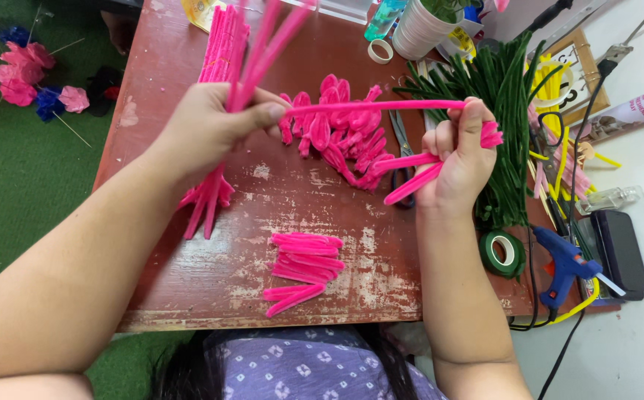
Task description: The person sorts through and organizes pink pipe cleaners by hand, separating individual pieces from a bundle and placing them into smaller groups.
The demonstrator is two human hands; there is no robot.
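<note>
Both hands (pixel 218 126) (pixel 459 159) stretch pink pipe cleaner (pixel 374 106) above table (pixel 189 274)

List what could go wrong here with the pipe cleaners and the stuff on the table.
The left hand grips a long bundle of pink pipe cleaners; a loose grip might drop them onto the folded pile. The right hand works near the scissors. The glue gun sits at the table edge, and its cord could snag.

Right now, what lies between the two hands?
In the head view, one pink pipe cleaner spans from left hand to right hand, above pink petals.
</note>
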